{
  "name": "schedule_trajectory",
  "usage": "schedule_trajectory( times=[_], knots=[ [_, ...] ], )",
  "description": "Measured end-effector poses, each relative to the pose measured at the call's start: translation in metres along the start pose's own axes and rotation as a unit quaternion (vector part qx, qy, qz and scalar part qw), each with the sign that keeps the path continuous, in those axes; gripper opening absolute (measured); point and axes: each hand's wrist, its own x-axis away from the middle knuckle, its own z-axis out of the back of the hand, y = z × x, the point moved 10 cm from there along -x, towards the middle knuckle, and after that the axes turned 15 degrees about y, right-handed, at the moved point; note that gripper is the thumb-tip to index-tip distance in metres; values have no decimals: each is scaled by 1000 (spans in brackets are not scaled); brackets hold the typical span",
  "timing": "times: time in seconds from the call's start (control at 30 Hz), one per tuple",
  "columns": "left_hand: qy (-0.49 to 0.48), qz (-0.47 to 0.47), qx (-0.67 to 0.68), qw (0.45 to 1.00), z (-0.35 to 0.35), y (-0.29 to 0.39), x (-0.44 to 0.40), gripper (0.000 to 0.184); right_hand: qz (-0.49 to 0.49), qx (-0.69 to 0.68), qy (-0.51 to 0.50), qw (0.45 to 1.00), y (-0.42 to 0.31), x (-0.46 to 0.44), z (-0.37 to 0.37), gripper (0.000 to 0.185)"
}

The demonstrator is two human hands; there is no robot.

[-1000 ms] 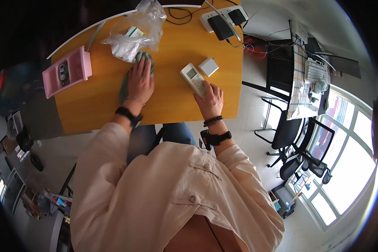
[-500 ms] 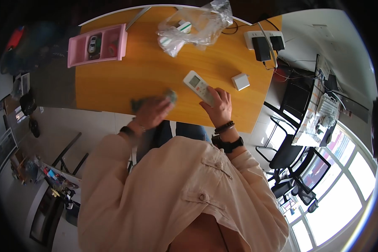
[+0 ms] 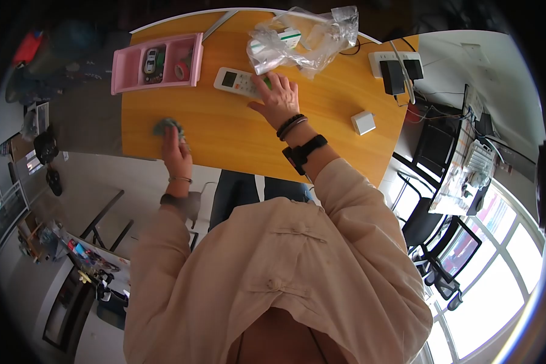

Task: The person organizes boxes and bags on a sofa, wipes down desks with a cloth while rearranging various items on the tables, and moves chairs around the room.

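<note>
At the front left of the wooden table, my left hand [image 3: 177, 156] has its fingers closed on a bunched grey-green cloth [image 3: 168, 128]. My right hand [image 3: 277, 99] lies over the right end of a white remote control [image 3: 233, 80], its fingers around that end. The remote's dark screen faces up on the left. Just beyond my right hand, a clear plastic bag [image 3: 321, 42] holds a white and green box [image 3: 289, 38]. The pink tray [image 3: 158, 85] stands to the left of the remote, with a toy car [image 3: 151, 62] and a round red item [image 3: 181, 70] inside.
A white charger cube [image 3: 363, 122] stands on the right part of the wooden table [image 3: 236, 133]. Behind it are a power strip [image 3: 379, 59] with black adapters and cables. Office chairs [image 3: 421, 224] and another desk with a keyboard [image 3: 479, 159] are at the right.
My right hand and the remote have moved left and back, and the remote is turned more sideways. My left hand has carried the cloth to the table's front left. The view has shifted.
</note>
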Motion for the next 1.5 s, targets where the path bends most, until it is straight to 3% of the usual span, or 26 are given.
schedule_trajectory(
  times=[0.1, 0.17, 0.23, 0.33, 0.37, 0.4, 0.43, 0.47, 0.5, 0.57, 0.6, 0.63, 0.7, 0.73, 0.77, 0.8, 0.83, 0.9, 0.97, 1.03, 1.17, 1.33, 1.4, 1.5],
  knots=[
    [-41, -2, 75, 996, -1, 44, 10, 39, 18, -9, 66, 998, 2, 3, 10, 60],
    [-105, 9, 158, 982, -15, 72, 21, 36, 17, -14, 74, 997, 5, 10, 15, 57],
    [-109, 1, 190, 976, -15, 113, 19, 32, 14, -18, 84, 996, 10, 18, 29, 55],
    [-145, 18, 259, 955, -22, 165, 16, 32, -38, -85, 174, 980, 25, 39, 70, 44],
    [-148, 12, 264, 953, -28, 181, 13, 32, -82, -124, 122, 981, 32, 55, 71, 43],
    [-217, 168, 357, 893, -50, 183, 19, 30, -154, -219, 63, 961, 38, 74, 69, 45],
    [-281, 316, 433, 796, -70, 194, 34, 28, -226, -311, 5, 923, 39, 96, 64, 46],
    [-293, 340, 493, 745, -75, 219, 33, 31, -200, -292, 58, 933, 33, 107, 79, 46],
    [-300, 334, 497, 743, -87, 232, 33, 31, -170, -271, 111, 941, 29, 116, 92, 47],
    [-474, 250, 515, 669, -112, 285, 57, 36, -264, -259, 190, 909, 68, 147, 105, 45],
    [-447, 158, 466, 747, -111, 303, 50, 38, -363, -286, 229, 857, 97, 171, 106, 44],
    [-450, 153, 466, 746, -118, 317, 49, 38, -457, -309, 266, 791, 123, 196, 108, 43],
    [-282, -125, 367, 877, -111, 358, 20, 40, -480, -262, 383, 745, 160, 228, 144, 43],
    [-284, -128, 369, 876, -116, 378, 17, 40, -478, -193, 383, 766, 169, 234, 161, 43],
    [-242, -221, 310, 892, -114, 406, 13, 40, -473, -124, 381, 785, 175, 236, 176, 43],
    [-195, -312, 246, 897, -114, 427, 10, 41, -409, 7, 344, 845, 175, 232, 181, 47],
    [-192, -315, 247, 896, -128, 429, 10, 41, -408, 7, 348, 844, 178, 237, 176, 47],
    [-223, -410, 243, 850, -149, 443, 28, 44, -345, 154, 239, 895, 165, 229, 156, 53],
    [-218, -413, 267, 843, -149, 436, 24, 44, -370, 166, 196, 893, 168, 233, 143, 58],
    [-235, -292, 236, 897, -154, 401, 1, 42, -365, 216, 152, 893, 168, 213, 146, 58],
    [-126, -215, 222, 943, -129, 332, -29, 41, -237, 93, 186, 949, 164, 122, 123, 49],
    [-71, -260, 129, 954, -133, 304, -30, 45, -138, 79, 197, 967, 160, 23, 99, 34],
    [-88, -263, 121, 953, -134, 312, -35, 45, -105, 47, 208, 971, 164, 27, 104, 35],
    [-103, -267, 127, 950, -140, 324, -42, 45, -172, 113, 196, 959, 189, 89, 129, 37]
  ],
)
